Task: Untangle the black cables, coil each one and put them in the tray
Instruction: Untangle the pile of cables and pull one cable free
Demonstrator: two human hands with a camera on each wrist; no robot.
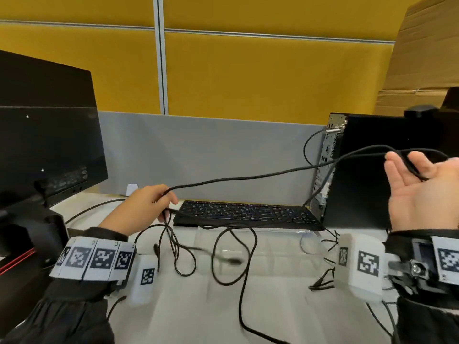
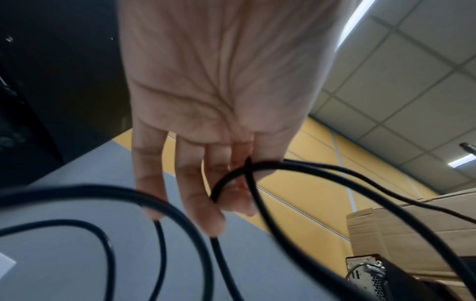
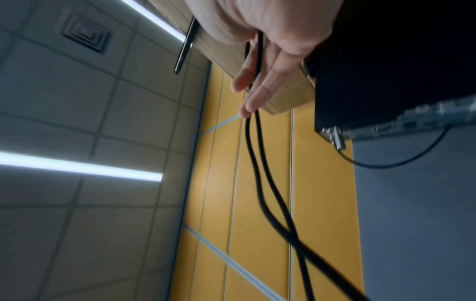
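Cables [image 1: 248, 176] above white desk [image 1: 188, 306]; yellow partition [image 1: 248, 70]

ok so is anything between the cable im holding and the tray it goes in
Yes: loose black loops lie across the clear tray, below the cable stretched from the left hand to the right hand. Nothing else visible stands between them.

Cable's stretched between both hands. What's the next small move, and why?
Probably close the right hand on the black cable: it only lies across the open palm, while the left hand pinches it and loose loops trail on the table.
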